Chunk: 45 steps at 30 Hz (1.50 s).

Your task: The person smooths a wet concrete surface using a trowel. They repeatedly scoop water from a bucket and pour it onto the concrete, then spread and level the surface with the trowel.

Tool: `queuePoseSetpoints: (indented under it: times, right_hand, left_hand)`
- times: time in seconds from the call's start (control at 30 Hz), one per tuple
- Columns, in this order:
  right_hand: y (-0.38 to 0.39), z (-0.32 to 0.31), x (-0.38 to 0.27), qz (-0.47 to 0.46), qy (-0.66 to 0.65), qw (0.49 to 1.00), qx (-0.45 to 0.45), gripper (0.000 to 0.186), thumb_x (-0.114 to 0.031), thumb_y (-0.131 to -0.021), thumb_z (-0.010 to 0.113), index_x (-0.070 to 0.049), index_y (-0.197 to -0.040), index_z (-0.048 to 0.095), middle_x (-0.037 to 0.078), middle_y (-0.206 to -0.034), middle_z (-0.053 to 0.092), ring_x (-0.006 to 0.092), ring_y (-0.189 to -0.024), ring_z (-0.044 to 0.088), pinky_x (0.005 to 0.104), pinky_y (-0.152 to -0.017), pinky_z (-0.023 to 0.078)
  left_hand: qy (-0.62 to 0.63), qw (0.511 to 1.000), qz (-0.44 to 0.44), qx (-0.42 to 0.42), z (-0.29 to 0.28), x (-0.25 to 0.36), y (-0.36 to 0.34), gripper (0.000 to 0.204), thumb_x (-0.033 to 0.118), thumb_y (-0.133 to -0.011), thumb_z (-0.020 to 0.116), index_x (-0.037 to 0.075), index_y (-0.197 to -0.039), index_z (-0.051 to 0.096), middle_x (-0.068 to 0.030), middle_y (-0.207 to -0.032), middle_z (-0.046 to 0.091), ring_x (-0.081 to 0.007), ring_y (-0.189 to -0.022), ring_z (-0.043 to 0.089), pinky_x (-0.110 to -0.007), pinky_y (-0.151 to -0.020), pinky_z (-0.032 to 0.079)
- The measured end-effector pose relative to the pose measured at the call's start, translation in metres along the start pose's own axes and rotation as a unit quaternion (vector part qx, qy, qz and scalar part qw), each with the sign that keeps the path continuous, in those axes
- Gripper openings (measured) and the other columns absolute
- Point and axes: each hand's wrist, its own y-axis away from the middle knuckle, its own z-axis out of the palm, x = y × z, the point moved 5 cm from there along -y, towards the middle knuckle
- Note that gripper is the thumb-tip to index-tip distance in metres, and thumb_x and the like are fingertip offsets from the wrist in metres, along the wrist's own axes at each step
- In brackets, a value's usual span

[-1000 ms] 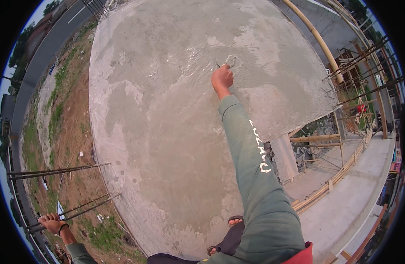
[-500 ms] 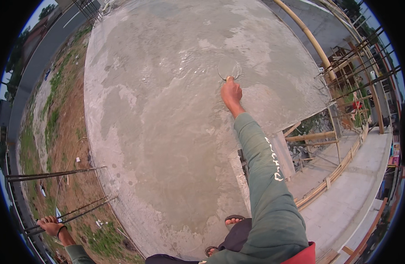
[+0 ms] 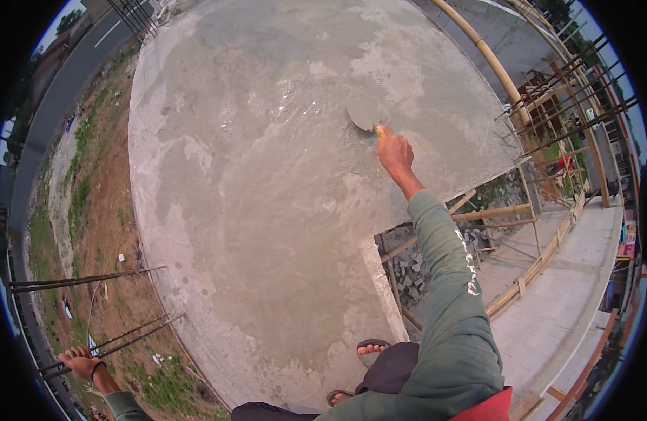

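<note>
My right hand (image 3: 395, 151) is closed round the short handle of a trowel (image 3: 366, 116). Its rounded blade rests on or just over the wet grey cement surface (image 3: 267, 210), tilted so its underside edge shows dark. Ripples and shiny wet streaks lie to the left of the blade. Far to the lower left, my left hand (image 3: 80, 362) is wrapped round steel reinforcing bars (image 3: 144, 331) that stick out from the slab's left edge.
My sandalled feet (image 3: 371, 351) stand at the slab's near end. Beside them is a notched opening with bamboo props (image 3: 492, 212) and rubble (image 3: 411, 272) below. A drop to grassy soil (image 3: 109, 210) runs along the left. More bars (image 3: 583, 116) jut out at the right.
My right hand and the trowel have shifted right and slightly nearer, and the blade has tipped to show more of its face. My left hand keeps its hold on the bars.
</note>
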Motion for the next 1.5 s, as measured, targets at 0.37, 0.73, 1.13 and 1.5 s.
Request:
queuePoseSetpoints:
  times: [0.37,0.73,1.13,1.5]
  right_hand:
    - [-0.018,-0.001,0.055,-0.033,0.104,0.993,0.040,0.035,-0.016,-0.093,0.057,-0.013,-0.128,0.057,0.021,-0.097,0.066,0.0403,-0.081,0.069,0.0502,-0.069,0.056]
    - [-0.026,-0.003,0.038,0.013,0.079,0.992,0.096,0.035,-0.019,-0.091,0.060,-0.016,-0.125,0.060,0.018,-0.093,0.067,0.0390,-0.083,0.069,0.0497,-0.069,0.056]
    - [-0.055,-0.005,0.020,0.078,0.061,0.990,0.097,0.030,-0.019,-0.090,0.061,-0.017,-0.121,0.064,0.018,-0.094,0.068,0.0389,-0.086,0.069,0.0499,-0.074,0.057]
    - [-0.073,0.029,-0.041,0.044,0.034,0.995,0.077,0.026,-0.020,-0.091,0.062,-0.014,-0.117,0.065,0.019,-0.097,0.069,0.0377,-0.090,0.069,0.0482,-0.073,0.057]
  left_hand:
    - [-0.021,1.000,0.002,-0.015,0.007,0.005,0.012,0.047,0.036,-0.106,0.041,0.016,-0.066,0.026,0.0013,-0.056,0.021,-0.0115,-0.047,0.015,-0.031,-0.046,0.013]
    - [-0.016,0.999,-0.011,-0.037,0.003,0.002,0.006,0.046,0.036,-0.106,0.040,0.016,-0.067,0.027,0.0020,-0.056,0.022,-0.0099,-0.046,0.017,-0.030,-0.044,0.014]
    - [-0.010,0.999,-0.007,-0.031,0.002,-0.001,0.003,0.049,0.040,-0.106,0.041,0.016,-0.066,0.028,0.0026,-0.055,0.022,-0.0106,-0.045,0.016,-0.031,-0.045,0.013]
    - [-0.029,0.999,-0.010,-0.018,0.010,0.005,0.018,0.048,0.041,-0.107,0.038,0.016,-0.068,0.027,0.0028,-0.057,0.022,-0.0101,-0.047,0.015,-0.030,-0.045,0.014]
